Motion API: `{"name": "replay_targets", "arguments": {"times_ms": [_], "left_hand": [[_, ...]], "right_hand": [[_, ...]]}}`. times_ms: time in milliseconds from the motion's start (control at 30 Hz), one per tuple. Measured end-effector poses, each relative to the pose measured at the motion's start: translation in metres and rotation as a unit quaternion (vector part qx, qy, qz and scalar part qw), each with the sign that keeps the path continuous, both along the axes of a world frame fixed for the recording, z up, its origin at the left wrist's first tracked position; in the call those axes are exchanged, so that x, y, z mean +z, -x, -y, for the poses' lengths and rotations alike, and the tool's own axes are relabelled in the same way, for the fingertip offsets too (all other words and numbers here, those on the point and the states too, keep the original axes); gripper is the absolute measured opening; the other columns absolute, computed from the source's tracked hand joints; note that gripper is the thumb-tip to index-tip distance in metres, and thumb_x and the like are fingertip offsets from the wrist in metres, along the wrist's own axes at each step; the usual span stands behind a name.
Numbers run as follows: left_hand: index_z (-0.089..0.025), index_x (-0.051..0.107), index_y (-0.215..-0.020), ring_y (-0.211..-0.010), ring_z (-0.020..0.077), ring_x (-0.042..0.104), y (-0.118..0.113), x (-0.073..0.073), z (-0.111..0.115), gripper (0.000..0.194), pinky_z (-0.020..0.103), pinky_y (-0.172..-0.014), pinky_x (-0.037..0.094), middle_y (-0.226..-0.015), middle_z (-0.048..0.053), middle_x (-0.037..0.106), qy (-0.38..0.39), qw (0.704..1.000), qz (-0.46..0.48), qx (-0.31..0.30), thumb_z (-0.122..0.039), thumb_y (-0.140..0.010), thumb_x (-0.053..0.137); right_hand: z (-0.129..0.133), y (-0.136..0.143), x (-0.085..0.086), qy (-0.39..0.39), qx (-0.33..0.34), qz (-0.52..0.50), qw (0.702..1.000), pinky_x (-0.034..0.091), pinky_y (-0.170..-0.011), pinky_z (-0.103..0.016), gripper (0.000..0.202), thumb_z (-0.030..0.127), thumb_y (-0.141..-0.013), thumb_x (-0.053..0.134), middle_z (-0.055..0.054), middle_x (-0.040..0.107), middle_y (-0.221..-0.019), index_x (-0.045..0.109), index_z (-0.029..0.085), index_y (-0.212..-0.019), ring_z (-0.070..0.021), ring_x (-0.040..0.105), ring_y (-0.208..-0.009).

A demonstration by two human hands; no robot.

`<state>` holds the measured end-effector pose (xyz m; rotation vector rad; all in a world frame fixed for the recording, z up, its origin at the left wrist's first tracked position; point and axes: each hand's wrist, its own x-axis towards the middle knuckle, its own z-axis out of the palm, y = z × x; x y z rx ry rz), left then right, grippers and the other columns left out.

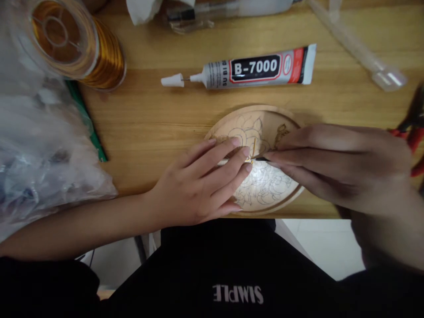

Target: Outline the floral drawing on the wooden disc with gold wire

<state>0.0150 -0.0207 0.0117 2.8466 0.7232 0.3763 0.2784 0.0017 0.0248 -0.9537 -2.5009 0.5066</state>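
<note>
A round wooden plate [281, 198] with pencilled flower outlines lies at the table's front edge. My left hand [202, 187] rests on its left part, fingers stretched out, with fingertips beside a short piece of gold wire [254, 148]. From the right, my right hand [334, 165] pinches the dark, slim tweezers [263, 159], whose tip meets the wire near my left fingertips. Most of the tweezers is hidden by the hand. Some gold wire shaped like a leaf [281, 130] sits on the plate's upper right, partly covered by my right hand.
Beyond the plate lies a B-7000 glue tube [258, 68] with a white cap on its needle. A spool of gold wire [102, 57] stands at upper left above clear plastic bags [49, 163]. Red-handled pliers [414, 137] are at the right edge, below a clear plastic dropper [361, 48].
</note>
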Motion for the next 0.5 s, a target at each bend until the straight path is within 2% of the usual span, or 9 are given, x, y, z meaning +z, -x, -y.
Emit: {"name": "replay_targets", "arguments": {"times_ms": [200, 367, 500], "left_hand": [[-0.007, 0.059, -0.13, -0.132, 0.0316, 0.056, -0.0004, -0.0012, 0.0005, 0.057, 0.045, -0.108, 0.049, -0.137, 0.014, 0.063, -0.001, 1.0, 0.003, 0.001, -0.054, -0.1, 0.049], [-0.008, 0.06, -0.13, -0.13, 0.0317, 0.058, -0.0007, -0.0014, 0.0002, 0.055, 0.045, -0.107, 0.05, -0.136, 0.012, 0.064, -0.009, 1.0, 0.002, 0.003, -0.053, -0.1, 0.048], [-0.007, 0.06, -0.129, -0.13, 0.0325, 0.058, -0.0009, -0.0017, 0.0003, 0.055, 0.045, -0.107, 0.05, -0.136, 0.013, 0.064, -0.005, 1.0, 0.006, 0.002, -0.052, -0.101, 0.048]], "right_hand": [[0.0007, -0.0012, -0.001, -0.012, 0.003, 0.002, 1.0, 0.056, -0.057, -0.031, 0.012, 0.015, -0.088, 0.069, -0.002, 0.069, -0.087, 0.066, 0.02, -0.098, -0.0163, 0.069, -0.073], [0.0004, -0.0033, -0.0006, 0.026, 0.004, -0.006, 1.0, 0.056, -0.061, -0.03, 0.01, 0.021, -0.09, 0.068, 0.0, 0.07, -0.089, 0.067, 0.023, -0.1, -0.0138, 0.069, -0.075], [-0.0008, -0.0031, 0.0002, 0.031, 0.001, -0.023, 0.999, 0.056, -0.061, -0.027, 0.011, 0.02, -0.089, 0.069, 0.0, 0.07, -0.09, 0.067, 0.023, -0.1, -0.0119, 0.069, -0.076]]}}
